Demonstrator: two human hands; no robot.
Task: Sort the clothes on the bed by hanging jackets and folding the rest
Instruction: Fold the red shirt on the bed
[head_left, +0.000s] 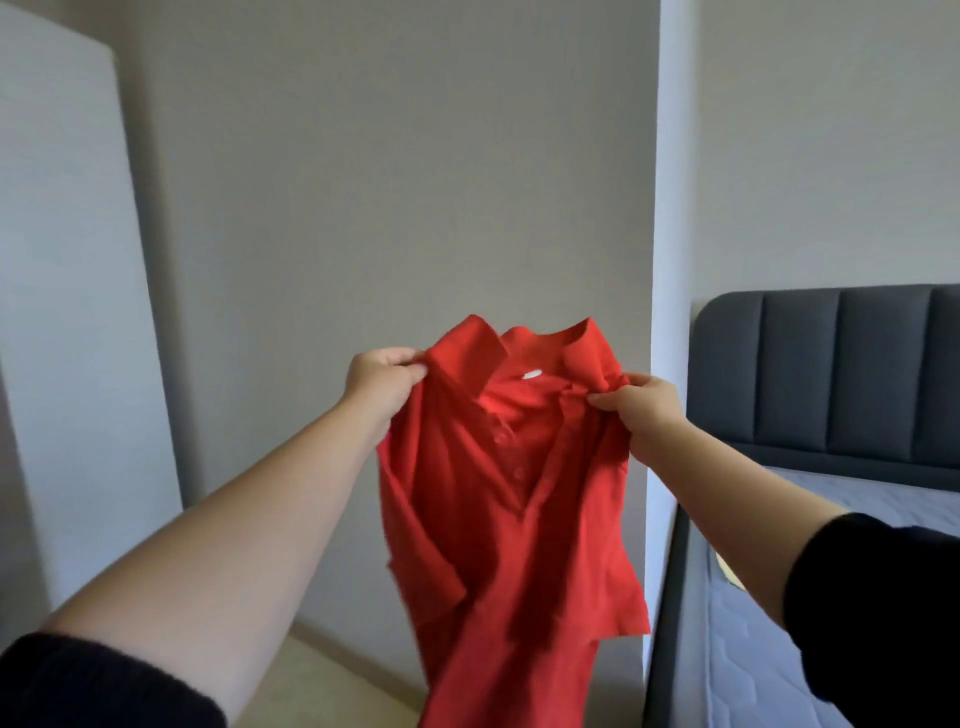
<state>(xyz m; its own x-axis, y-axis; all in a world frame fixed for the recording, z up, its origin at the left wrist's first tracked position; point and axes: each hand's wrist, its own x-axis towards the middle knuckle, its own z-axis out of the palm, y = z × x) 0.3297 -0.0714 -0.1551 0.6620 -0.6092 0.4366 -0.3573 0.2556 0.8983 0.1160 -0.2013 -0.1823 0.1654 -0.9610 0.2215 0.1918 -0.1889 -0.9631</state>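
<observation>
The red polo shirt (498, 493) hangs in the air in front of the person, clear of the bed and touching nothing but the two hands. Its long axis runs straight down from the collar (467, 358), which is uppermost. The buttoned front faces the person and the hem drops out of view at the bottom edge.

Each shoulder is held in a pinch grip. The left hand (382, 387) has thumb and fingers closed on the fabric just beside the collar's left side. The right hand (641, 410) grips the bunched cloth of the other shoulder. The two grips sit at about the same height and the shirt's width is slack and creased between them.

The bed (857, 499), with its dark padded headboard (831, 374), lies off to the right and lower. The right hand is therefore the nearer one, and laying the shirt flat for folding would probably mean swinging it rightward and down. A plain wall (389, 182) stands behind the shirt.
</observation>
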